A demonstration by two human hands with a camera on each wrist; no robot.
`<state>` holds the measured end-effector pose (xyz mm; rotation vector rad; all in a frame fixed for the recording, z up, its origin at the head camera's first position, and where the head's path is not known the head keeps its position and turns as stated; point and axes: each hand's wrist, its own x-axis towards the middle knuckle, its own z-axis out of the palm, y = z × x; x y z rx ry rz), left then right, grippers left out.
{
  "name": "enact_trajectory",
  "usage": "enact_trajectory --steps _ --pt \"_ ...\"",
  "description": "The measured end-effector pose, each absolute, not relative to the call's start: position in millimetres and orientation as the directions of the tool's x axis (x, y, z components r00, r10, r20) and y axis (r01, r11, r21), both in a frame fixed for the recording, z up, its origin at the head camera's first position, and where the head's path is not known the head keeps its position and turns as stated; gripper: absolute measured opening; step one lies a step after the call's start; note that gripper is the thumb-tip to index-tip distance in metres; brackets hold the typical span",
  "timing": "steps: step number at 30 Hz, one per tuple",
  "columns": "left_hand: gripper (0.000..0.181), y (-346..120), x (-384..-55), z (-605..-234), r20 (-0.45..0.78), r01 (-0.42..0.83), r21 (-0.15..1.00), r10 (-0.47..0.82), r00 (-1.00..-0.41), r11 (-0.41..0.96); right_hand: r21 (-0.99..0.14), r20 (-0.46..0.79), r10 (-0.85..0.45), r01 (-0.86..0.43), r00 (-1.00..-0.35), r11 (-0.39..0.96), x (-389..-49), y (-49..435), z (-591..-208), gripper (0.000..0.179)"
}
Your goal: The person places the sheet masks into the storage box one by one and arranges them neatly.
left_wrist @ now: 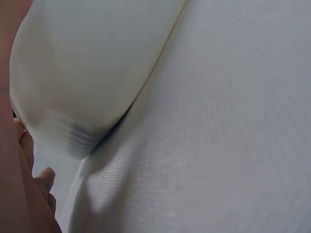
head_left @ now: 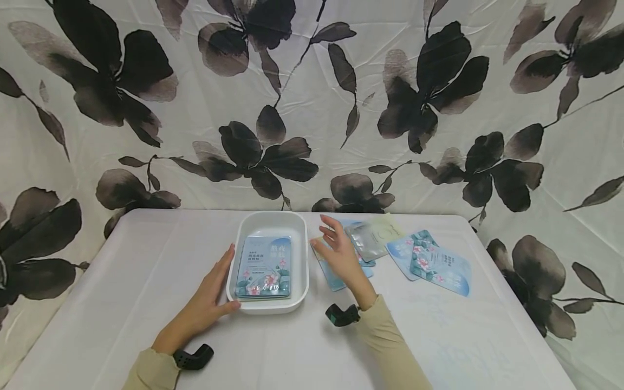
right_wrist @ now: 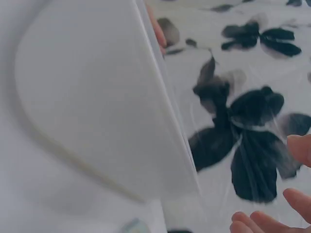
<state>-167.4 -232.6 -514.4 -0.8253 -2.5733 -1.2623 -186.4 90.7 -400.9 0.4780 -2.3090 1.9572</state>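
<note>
Left hand (head_left: 207,298) rests fairly straight-fingered against the tray (head_left: 273,307); right hand (head_left: 341,254) is loosely spread, holding nothing. I'd keep the left steadying and the stack (head_left: 263,268) inside squared up. Count: one tray, one stack, at least two packets (head_left: 442,269) far right; overlaps hide the rest.

Beige sleeves (head_left: 394,348), black wrist cameras (head_left: 195,357)

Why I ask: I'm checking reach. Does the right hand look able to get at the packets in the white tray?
Probably yes. The right hand looks empty and is close beside the white tray; just the tray's side wall seems to stand between, and nothing covers the packets.
</note>
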Motion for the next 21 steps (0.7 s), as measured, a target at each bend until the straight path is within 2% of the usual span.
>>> enact_trajectory --steps 4,8,12,21 --pt "0.113 -233 -168 -516 0.364 0.536 0.687 0.407 -0.838 0.490 -0.946 0.278 -0.122 -0.293 -0.953 0.135 -202 126 -416 0.060" --pt "0.113 -233 -168 -515 0.350 0.521 0.694 0.399 -0.847 0.497 -0.933 0.293 -0.076 -0.302 -0.953 0.195 -212 162 -430 0.059" --pt "0.113 -233 -168 -516 0.346 0.513 0.697 0.392 -0.852 0.501 -0.920 0.296 -0.026 -0.292 -0.955 0.260 -214 195 -436 0.057" --pt "0.115 -232 -167 -516 0.337 0.508 0.704 0.395 -0.855 0.497 -0.914 0.234 0.106 -0.182 -0.966 0.363 -206 267 -440 0.055"
